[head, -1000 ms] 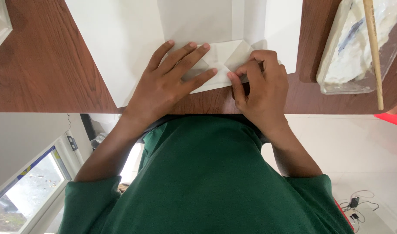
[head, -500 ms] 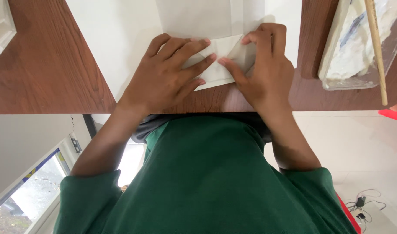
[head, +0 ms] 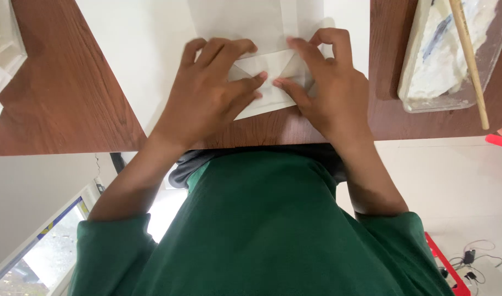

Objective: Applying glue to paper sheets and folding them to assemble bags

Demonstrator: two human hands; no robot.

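head view: left hand [head: 210, 90] lies spread, pressing the folded white paper [head: 273, 90] flat on the wooden table [head: 64, 93], while right hand [head: 330, 90] fingertips pin its crease.

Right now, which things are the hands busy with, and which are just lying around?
Busy with:
left hand
right hand
folded white paper

Just lying around:
paint-smeared tray
wooden stick across it
crumpled white thing at the table's edge
brown table
red thing

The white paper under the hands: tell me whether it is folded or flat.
Folded. The white paper shows angled flaps and creases meeting between the left hand and right hand, both pressing it down.
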